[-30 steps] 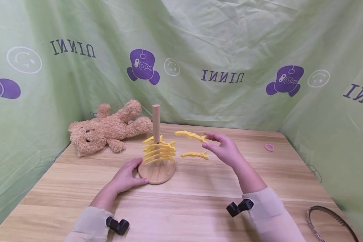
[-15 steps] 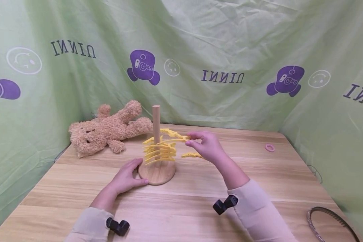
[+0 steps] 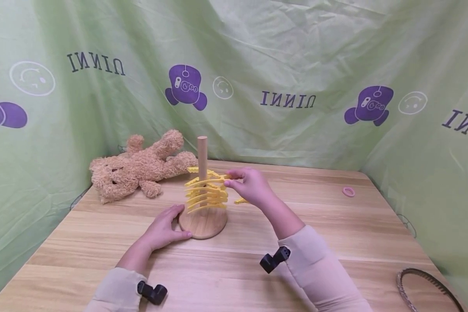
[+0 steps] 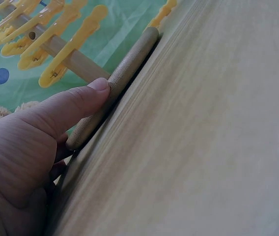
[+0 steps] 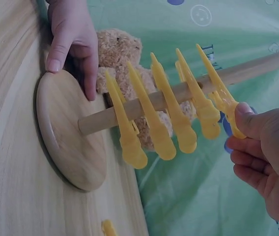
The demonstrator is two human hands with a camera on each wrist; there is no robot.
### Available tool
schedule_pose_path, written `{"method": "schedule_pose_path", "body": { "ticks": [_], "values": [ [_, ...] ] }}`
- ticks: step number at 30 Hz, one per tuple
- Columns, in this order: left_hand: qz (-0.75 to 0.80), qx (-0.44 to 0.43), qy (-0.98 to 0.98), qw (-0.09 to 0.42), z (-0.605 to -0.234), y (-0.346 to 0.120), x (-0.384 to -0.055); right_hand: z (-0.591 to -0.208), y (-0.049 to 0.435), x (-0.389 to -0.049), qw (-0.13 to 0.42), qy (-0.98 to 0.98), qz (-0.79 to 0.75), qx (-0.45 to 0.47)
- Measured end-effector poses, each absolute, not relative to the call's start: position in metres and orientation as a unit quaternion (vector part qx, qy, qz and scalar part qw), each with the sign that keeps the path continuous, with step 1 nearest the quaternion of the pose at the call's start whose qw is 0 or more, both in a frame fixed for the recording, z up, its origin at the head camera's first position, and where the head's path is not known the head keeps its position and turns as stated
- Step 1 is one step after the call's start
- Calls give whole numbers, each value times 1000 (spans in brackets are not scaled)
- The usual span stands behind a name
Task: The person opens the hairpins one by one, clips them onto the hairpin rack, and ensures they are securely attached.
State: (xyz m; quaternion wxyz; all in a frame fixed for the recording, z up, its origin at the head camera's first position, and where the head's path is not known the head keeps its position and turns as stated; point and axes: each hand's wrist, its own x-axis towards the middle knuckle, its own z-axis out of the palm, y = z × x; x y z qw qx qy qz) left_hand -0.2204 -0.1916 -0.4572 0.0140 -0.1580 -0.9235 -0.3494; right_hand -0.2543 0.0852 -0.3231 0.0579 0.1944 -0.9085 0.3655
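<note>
A wooden stand with a round base (image 3: 203, 226) and an upright post (image 3: 203, 152) stands on the table. My left hand (image 3: 160, 229) holds the base's left rim, thumb at the front in the left wrist view. My right hand (image 3: 252, 186) pinches the tail end of a yellow alligator hair clip (image 5: 222, 93). This clip's jaws are spread, one on each side of the post. Below it several like yellow clips (image 5: 155, 118) are clamped along the post. Behind my right hand, another yellow clip (image 3: 240, 201) lies mostly hidden.
A brown teddy bear (image 3: 138, 171) lies at the back left of the wooden table (image 3: 226, 273). Toward the right are a pink ring (image 3: 349, 191) and, near the front corner, a dark toothed headband (image 3: 425, 274). Green printed cloth (image 3: 265, 134) hangs behind.
My right hand has moved left with the hair clip, from beside the stand to the post, and the clip's jaws have opened around it. The left hand stays at the base.
</note>
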Motion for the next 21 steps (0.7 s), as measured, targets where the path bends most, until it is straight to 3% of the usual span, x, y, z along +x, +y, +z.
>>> {"method": "schedule_pose_path", "body": {
  "ticks": [21],
  "values": [
    [-349,-156,-924,10,-456,-191,-220,-323,88,-244,58,-902,362,228]
  ]
}}
